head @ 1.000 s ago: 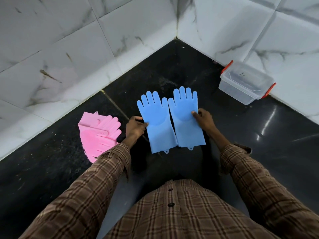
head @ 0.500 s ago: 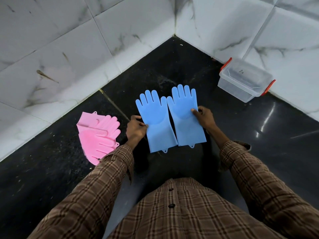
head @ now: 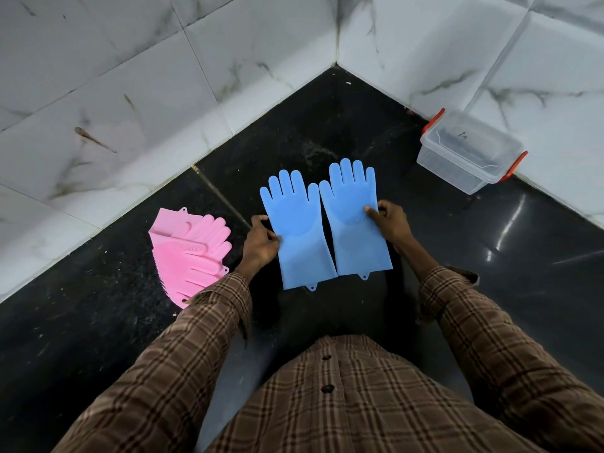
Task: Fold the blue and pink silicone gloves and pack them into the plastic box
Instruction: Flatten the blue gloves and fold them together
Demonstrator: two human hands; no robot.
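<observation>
Two blue silicone gloves lie flat side by side on the black floor, fingers pointing away from me. My left hand (head: 261, 245) pinches the outer edge of the left blue glove (head: 299, 230). My right hand (head: 389, 220) grips the outer edge of the right blue glove (head: 354, 220), thumb on its palm. The pink gloves (head: 189, 256) lie overlapped in a heap to the left, untouched. The clear plastic box (head: 467, 155) with red latches stands at the right against the wall, lid on.
White marble-tiled walls (head: 130, 93) meet in a corner ahead and bound the black floor (head: 490, 256) on both sides. My plaid-sleeved arms and shirt fill the bottom of the view.
Both hands have stayed on the blue gloves' outer edges. The gloves have barely shifted; the view has tilted slightly.
</observation>
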